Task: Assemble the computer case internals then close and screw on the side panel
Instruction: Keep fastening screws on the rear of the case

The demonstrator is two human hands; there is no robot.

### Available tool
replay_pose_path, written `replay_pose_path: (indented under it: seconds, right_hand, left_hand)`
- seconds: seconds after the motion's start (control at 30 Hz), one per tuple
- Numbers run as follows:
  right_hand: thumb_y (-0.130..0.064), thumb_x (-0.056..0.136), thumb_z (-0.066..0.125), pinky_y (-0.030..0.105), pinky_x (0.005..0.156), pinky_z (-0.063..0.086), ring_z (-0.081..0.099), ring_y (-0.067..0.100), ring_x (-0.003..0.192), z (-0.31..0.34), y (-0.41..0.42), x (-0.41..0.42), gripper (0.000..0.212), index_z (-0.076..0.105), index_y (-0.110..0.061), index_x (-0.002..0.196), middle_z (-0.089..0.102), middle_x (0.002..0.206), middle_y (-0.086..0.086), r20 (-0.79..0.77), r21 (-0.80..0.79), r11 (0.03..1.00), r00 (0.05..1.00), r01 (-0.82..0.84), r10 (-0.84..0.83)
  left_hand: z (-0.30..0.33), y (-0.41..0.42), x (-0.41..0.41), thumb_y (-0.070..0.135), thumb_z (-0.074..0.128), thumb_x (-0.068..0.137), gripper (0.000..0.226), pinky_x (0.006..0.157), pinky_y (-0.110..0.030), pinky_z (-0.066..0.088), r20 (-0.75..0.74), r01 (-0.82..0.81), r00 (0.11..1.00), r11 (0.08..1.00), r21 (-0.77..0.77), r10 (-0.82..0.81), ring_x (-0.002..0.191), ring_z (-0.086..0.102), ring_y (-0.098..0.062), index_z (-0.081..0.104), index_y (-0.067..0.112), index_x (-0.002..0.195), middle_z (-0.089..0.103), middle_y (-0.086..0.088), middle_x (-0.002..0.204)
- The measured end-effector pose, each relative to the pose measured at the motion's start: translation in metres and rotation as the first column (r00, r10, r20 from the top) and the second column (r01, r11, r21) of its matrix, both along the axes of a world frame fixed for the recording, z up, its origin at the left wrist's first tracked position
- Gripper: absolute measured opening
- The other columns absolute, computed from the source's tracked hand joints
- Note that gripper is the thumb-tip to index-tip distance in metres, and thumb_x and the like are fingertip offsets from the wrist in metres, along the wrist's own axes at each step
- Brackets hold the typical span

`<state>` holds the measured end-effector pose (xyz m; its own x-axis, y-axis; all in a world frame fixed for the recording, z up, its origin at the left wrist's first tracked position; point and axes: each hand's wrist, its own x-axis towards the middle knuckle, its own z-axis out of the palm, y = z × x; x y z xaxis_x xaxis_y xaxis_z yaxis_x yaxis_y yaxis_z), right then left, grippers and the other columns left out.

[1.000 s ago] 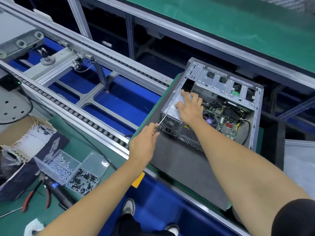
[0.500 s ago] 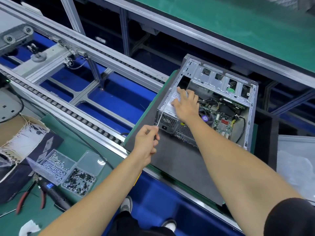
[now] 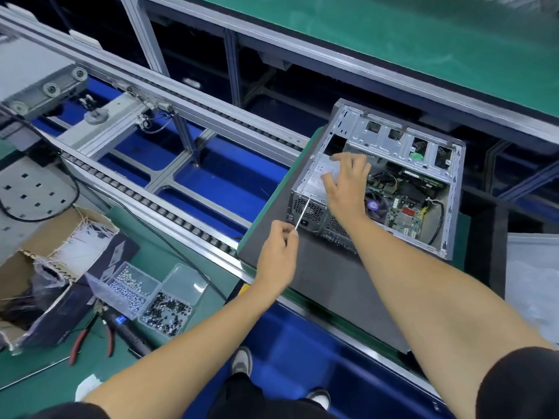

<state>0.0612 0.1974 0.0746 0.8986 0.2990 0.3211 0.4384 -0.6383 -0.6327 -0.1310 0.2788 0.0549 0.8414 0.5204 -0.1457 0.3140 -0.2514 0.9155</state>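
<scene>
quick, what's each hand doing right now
Left hand: pinching the screwdriver.
Right hand: open, fingers spread over the power supply, holding nothing.

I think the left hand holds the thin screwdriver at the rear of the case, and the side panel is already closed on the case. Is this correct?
Not quite. In the head view the computer case is open, its motherboard exposed; no side panel is on it. The left hand does hold the screwdriver at the rear.
</scene>
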Motion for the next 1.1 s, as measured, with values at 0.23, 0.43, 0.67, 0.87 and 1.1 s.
replay_pose_path:
  seconds: [0.23,0.43,0.67,0.87,1.1]
  right_hand:
    - [-0.037,0.078,0.047,0.039,0.073,0.041,0.051,0.018,0.077,0.005,-0.071,-0.068,0.023,0.056,-0.016,0.081,0.058,0.078,-0.003,-0.220,0.309,0.935,0.944,-0.173,0.247]
    - [-0.031,0.087,0.045,0.036,0.069,0.046,0.060,0.014,0.073,0.011,-0.147,-0.073,0.029,0.071,-0.025,0.074,0.068,0.073,-0.008,-0.426,0.339,0.927,0.905,0.160,-0.001]
    - [-0.032,0.081,0.043,0.035,0.048,0.045,0.055,0.025,0.041,-0.008,-0.258,-0.071,0.029,0.058,-0.017,0.062,0.057,0.047,0.002,-0.551,0.329,0.862,0.820,0.387,-0.158]
    - [-0.032,0.092,0.038,0.038,0.056,0.037,0.041,0.018,0.053,-0.050,-0.317,-0.087,0.028,0.046,-0.022,0.067,0.050,0.055,-0.012,-0.542,0.250,0.909,0.826,0.334,-0.154]
    - [-0.042,0.080,0.038,0.037,0.053,0.043,0.041,0.014,0.047,-0.074,-0.338,-0.102,0.027,0.054,-0.023,0.067,0.045,0.048,-0.010,-0.638,0.204,0.937,0.765,0.283,-0.093]
  left_hand:
    - [0.027,-0.051,0.027,0.006,0.052,0.103,0.017,0.087,-0.018,0.039,0.156,0.250,0.956,0.968,0.002,-0.247,0.095,0.049,-0.005,0.047,0.014,0.117,0.043,-0.005,0.113]
    - [0.029,-0.125,0.063,0.004,0.060,0.098,0.029,0.087,-0.027,0.051,0.245,0.394,0.886,0.918,0.054,-0.394,0.099,0.058,-0.008,0.039,0.013,0.115,0.056,0.003,0.108]
    - [-0.053,-0.194,0.047,0.017,0.063,0.099,0.010,0.086,-0.038,0.045,0.031,0.473,0.859,0.814,0.337,-0.512,0.096,0.050,-0.019,0.058,0.013,0.106,0.057,-0.001,0.103]
    - [-0.075,-0.223,0.066,0.018,0.070,0.096,0.024,0.086,-0.033,0.050,-0.222,0.545,0.837,0.796,0.264,-0.500,0.092,0.059,-0.020,0.065,0.012,0.118,0.059,-0.004,0.106]
    - [-0.073,-0.240,0.083,0.038,0.069,0.095,0.016,0.079,-0.033,0.053,-0.333,0.492,0.862,0.786,0.375,-0.382,0.102,0.061,-0.013,0.075,0.031,0.108,0.063,0.005,0.107]
